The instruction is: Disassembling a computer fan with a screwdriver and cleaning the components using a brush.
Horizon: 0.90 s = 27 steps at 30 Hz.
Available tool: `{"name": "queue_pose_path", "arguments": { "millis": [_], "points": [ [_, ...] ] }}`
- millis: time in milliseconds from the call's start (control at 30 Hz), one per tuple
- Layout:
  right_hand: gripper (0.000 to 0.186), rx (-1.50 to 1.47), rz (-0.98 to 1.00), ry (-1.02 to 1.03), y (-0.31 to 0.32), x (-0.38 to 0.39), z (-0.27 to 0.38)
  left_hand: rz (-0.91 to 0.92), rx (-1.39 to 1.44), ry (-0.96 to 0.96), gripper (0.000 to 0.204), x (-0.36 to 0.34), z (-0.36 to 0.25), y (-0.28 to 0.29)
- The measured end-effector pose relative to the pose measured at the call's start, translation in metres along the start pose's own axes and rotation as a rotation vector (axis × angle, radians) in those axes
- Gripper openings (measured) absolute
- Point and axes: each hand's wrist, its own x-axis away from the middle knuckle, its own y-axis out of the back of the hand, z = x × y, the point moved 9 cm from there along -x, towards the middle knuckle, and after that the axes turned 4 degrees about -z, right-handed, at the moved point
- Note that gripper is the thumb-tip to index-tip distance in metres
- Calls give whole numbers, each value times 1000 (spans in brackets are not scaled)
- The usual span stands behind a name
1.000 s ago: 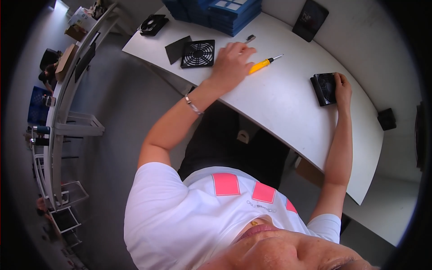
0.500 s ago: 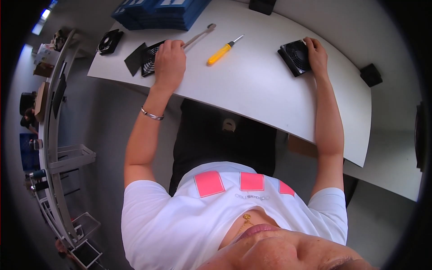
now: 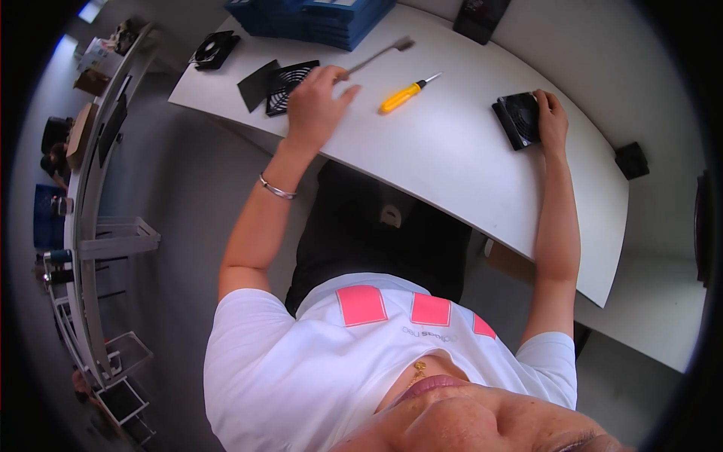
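At upper centre, the left hand (image 3: pixel 316 113) grips a brush (image 3: pixel 374 59) by its handle, thumb apart, overlapping a black fan guard (image 3: pixel 283 84). A yellow-handled screwdriver (image 3: pixel 401 98) lies between the 2 hands. At upper right, the right hand (image 3: pixel 553 120) clasps a black cooling fan (image 3: pixel 518 120). Farther, at top, sits a blue stack (image 3: pixel 324 26).

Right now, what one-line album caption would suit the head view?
Right hand on a black fan, left hand at a brush, yellow screwdriver between them on the white table.
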Motion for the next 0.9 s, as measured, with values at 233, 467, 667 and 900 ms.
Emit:
{"name": "queue_pose_path", "arguments": {
  "millis": [233, 467, 667, 900],
  "points": [
    [43, 40, 0, -5, 4, -4, -10, 37, -265, 370, 31, 13, 137, 64],
    [40, 71, -46, 46, 0, -2, 6, -3, -228, 446, 27, 37, 176, 67],
    [41, 98, -19, 51, -1, 1, -1, -266, -64, 557, 25, 39, 191, 80],
    [40, 108, 5, 69, -7, -6, -11, -183, 401, 360, 13, 19, 33, 56]
  ]
}}
